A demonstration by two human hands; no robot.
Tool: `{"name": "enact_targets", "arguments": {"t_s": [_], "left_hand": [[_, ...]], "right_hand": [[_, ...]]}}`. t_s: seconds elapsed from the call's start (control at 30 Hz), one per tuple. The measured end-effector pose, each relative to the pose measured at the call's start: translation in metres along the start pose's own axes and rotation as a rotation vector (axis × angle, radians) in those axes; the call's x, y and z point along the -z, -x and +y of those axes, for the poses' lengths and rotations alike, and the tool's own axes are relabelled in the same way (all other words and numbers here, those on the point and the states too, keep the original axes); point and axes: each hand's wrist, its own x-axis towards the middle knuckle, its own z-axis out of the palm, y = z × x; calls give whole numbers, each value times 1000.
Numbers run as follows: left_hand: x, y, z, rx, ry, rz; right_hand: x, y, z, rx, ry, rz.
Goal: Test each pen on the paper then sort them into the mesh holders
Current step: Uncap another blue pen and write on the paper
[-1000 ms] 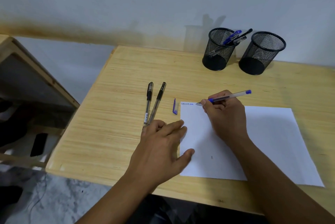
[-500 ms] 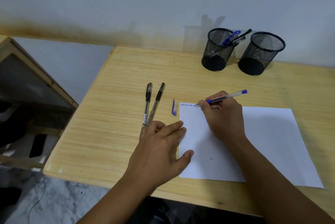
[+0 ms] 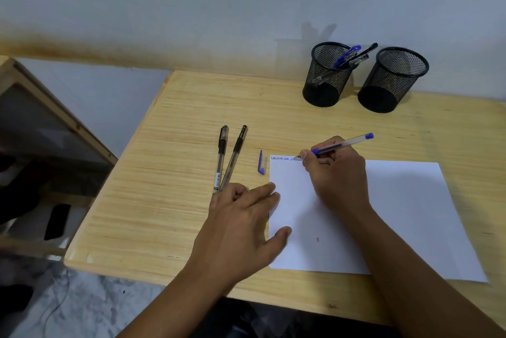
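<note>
My right hand [image 3: 335, 173] grips the blue pen [image 3: 339, 144], its blue scribble now longer along the paper [image 3: 397, 214] top, mid-frame: it writes. My left hand [image 3: 241, 217] lies flat, steadying the sheet.

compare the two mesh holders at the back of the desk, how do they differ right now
The left mesh holder has pens leaning out of it, at least one blue and one black; the right mesh holder shows none. The left one stands nearer the desk's middle, the right one nearer its far right end. Both are black, round, upright, close together but apart.
</note>
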Motion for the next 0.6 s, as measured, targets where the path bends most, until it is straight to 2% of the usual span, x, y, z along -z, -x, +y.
{"name": "enact_targets", "arguments": {"t_s": [0.6], "left_hand": [[0,0,0,-1,9,9]], "right_hand": [[0,-1,2,2,-27,11]]}}
